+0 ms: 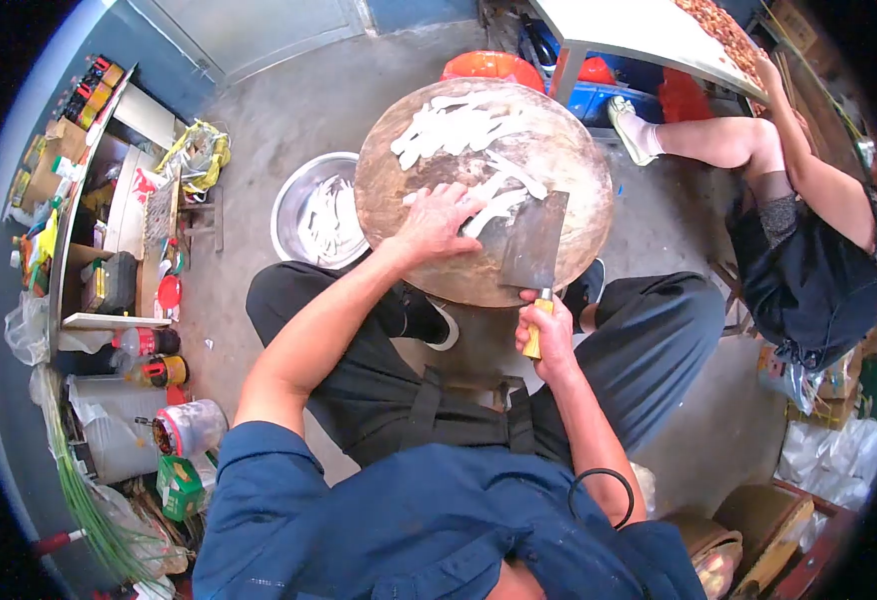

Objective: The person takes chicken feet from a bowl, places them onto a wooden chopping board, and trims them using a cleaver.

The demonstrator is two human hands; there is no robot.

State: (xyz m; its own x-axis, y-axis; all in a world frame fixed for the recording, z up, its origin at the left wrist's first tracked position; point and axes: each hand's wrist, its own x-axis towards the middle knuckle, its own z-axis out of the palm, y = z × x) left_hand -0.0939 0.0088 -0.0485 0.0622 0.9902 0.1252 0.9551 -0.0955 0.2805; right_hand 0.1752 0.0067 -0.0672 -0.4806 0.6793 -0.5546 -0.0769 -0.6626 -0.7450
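Note:
My right hand [549, 335] is wrapped round the yellow handle of a cleaver [536, 240]. Its broad blade lies over the right part of a round wooden chopping block [574, 165]. On the block, my left hand [437, 222] has its thumb and fingers around a white strip of food [502, 208], close to the left of the blade. Another white piece [519, 178] lies just beyond the fingertips. Towards the far side of the block spreads a pile of white strips [459, 125]. What kind of food they are does not show.
Left of the block, a metal basin [281, 222] on the floor holds more white strips. A red basin [494, 66] stands behind. Another person [809, 230] sits at right beside a white table [624, 30] bearing reddish-brown pieces. Cluttered shelves [109, 215] line the left wall.

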